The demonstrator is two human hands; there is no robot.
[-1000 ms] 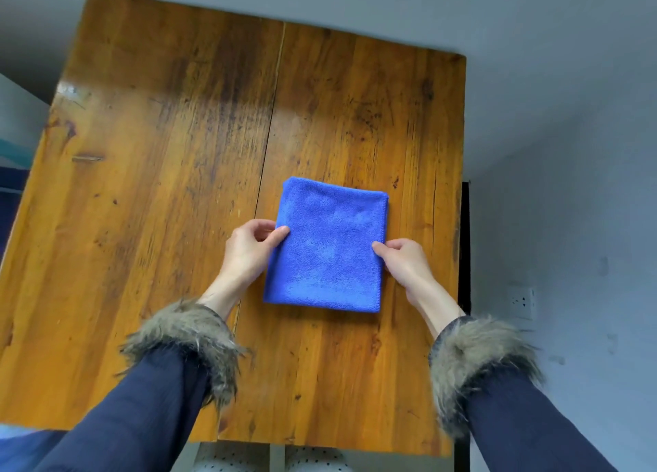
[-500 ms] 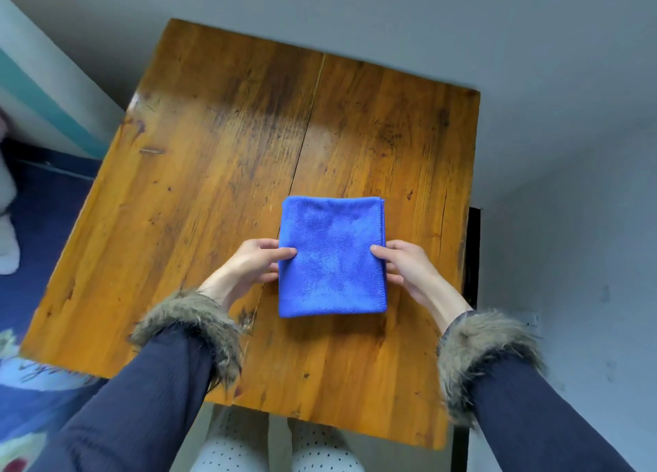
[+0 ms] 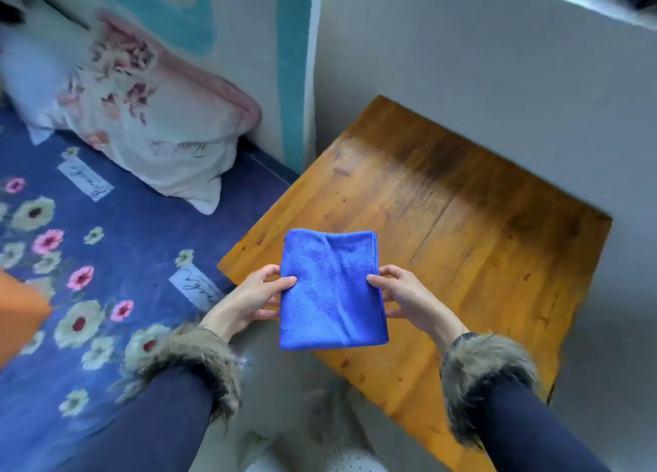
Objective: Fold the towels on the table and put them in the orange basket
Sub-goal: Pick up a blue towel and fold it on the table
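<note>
A folded blue towel (image 3: 332, 290) hangs in the air over the near left corner of the wooden table (image 3: 462, 244). My left hand (image 3: 250, 295) pinches its left edge, thumb on top and fingers underneath. My right hand (image 3: 409, 295) pinches the right edge the same way. At the far left edge of the view, an orange corner of the basket (image 3: 17, 315) shows on the bed; most of it lies out of frame.
A bed with a dark blue flowered cover (image 3: 106, 258) lies left of the table. A flowered pillow (image 3: 142, 116) leans against the wall at its head. Grey walls stand behind the table and to its right.
Both hands have lifted the folded towel off the table and carried it left. The view has swung left, bringing the bed, pillow and basket corner into sight.
</note>
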